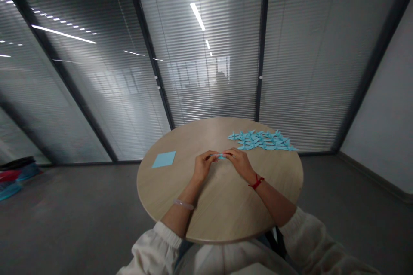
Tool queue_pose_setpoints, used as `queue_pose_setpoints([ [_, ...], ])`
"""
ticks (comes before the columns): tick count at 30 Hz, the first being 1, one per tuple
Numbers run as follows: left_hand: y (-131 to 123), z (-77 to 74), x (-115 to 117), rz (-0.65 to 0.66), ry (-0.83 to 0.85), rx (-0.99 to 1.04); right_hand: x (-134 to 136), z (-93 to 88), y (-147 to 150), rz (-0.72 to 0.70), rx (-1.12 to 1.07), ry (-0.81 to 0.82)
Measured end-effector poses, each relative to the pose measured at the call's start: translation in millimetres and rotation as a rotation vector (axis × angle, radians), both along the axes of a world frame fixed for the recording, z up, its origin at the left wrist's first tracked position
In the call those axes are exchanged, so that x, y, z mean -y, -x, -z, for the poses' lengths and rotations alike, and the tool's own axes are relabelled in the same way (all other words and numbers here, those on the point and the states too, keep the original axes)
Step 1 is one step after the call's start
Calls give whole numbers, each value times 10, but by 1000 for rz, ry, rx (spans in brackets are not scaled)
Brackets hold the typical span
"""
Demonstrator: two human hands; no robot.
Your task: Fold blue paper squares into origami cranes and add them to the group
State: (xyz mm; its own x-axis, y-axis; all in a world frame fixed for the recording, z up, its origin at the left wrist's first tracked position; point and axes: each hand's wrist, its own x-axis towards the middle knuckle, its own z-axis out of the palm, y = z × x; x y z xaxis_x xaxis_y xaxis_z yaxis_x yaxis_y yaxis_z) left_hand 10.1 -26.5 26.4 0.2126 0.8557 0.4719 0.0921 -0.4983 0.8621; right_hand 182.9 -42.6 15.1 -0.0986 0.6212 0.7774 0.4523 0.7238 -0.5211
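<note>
Between my two hands, just above the middle of the round table (180, 189), is a small piece of folded light-blue paper (221, 156). My left hand (204, 166) pinches its left side with closed fingers. From the other side, my right hand (238, 162) grips it between thumb and fingers. Most of the paper is hidden by the fingertips, so its folded shape does not show. A flat sheet of the same blue paper (164, 159) lies to the left of my left hand. Beyond my right hand, several folded blue paper cranes (261, 140) lie in close rows.
Glass panels with blinds (213, 94) stand right behind the table's far edge. A white wall (383, 107) rises on the right. On the grey floor at far left are bins or bags (19, 176) in dark, red and blue, partly cut off.
</note>
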Motion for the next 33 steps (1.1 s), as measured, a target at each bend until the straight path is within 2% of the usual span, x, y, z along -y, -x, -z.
queue_pose_setpoints([
  [12,-7,8,-1,-16,-36,-56,-32,38,7,32,30,9],
  [28,-2,-24,19,15,49,-86,-88,101,-4,-15,65,96],
  [33,17,14,-31,26,67,-87,-132,144,-11,-35,40,109],
])
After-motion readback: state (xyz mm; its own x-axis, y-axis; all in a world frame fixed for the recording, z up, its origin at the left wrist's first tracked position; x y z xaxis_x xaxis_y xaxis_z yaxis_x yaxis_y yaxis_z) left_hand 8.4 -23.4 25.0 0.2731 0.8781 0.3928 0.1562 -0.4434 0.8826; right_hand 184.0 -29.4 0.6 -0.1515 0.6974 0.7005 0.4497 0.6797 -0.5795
